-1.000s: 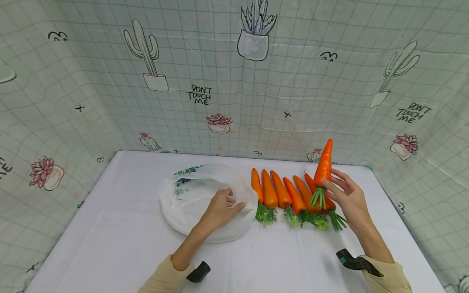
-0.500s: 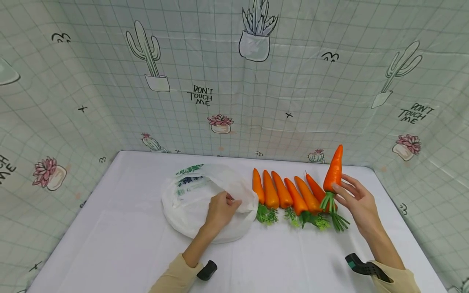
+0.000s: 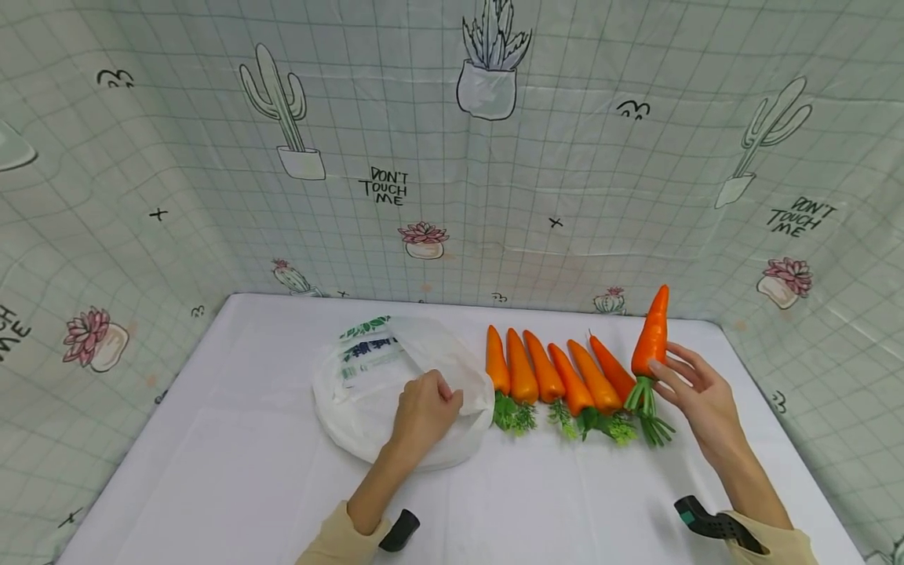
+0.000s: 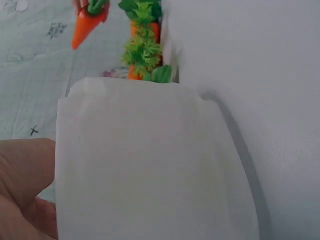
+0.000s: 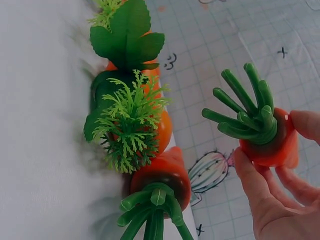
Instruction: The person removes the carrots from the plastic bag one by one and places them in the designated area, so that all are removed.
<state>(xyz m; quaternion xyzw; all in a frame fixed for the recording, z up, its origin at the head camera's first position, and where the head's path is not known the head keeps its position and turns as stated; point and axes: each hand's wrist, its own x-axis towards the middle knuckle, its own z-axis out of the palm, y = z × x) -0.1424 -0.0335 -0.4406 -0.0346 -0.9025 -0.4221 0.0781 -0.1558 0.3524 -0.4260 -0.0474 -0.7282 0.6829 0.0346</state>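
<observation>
A carrot [image 3: 651, 337] with short green stems is held by my right hand [image 3: 706, 402], its tip pointing up, above the right end of a row of carrots [image 3: 546, 375]. In the right wrist view, the thumb and fingers grip this carrot [image 5: 286, 150] near its stem end, and the stems of another carrot [image 5: 160, 175] show below it. On the left, my left hand [image 3: 424, 412] pinches the edge of a white plastic bag [image 3: 367, 428] with green and blue print. The bag [image 4: 150, 165] covers much of the left wrist view and hides most of the fingers.
Several carrots lie side by side on the white table [image 3: 565, 502], leafy tops towards me, just right of the bag. A patterned cloth [image 3: 494, 173] hangs behind the table and along both sides.
My right hand has moved right and lowered slightly with the carrot. The left hand's fingers have curled in at the bag's edge, and its printed part has shifted.
</observation>
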